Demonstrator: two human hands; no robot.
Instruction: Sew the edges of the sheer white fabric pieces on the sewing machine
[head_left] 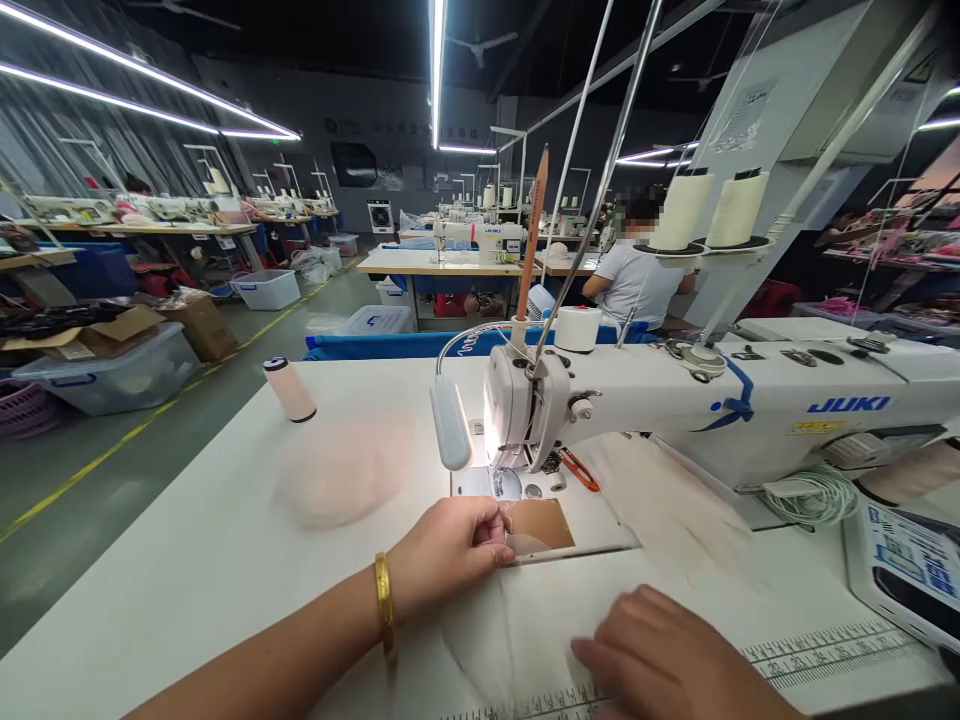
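Note:
My left hand (pixel 454 545), with a gold bangle (pixel 383 600) on the wrist, is closed in a pinch just in front of the sewing machine (pixel 525 410). Its fingertips hold the edge of a sheer pale fabric (pixel 480 635), which is hard to make out against the white tabletop. Beside them lies a tan plate (pixel 551 522), partly under the sheer layer. My right hand (pixel 667 650), slightly blurred, is low over the table by the printed ruler scale (pixel 832 650). Its thumb side stands apart from the loosely bent fingers, and I see nothing in it.
Sheer pale pieces lie left (pixel 341 470) and right (pixel 667 490) of the machine head. A peach thread cone (pixel 290 390) stands at the back left. Orange snips (pixel 580 469) rest beside the needle area. A control box (pixel 904 570) sits at right; a person (pixel 645 270) sits ahead.

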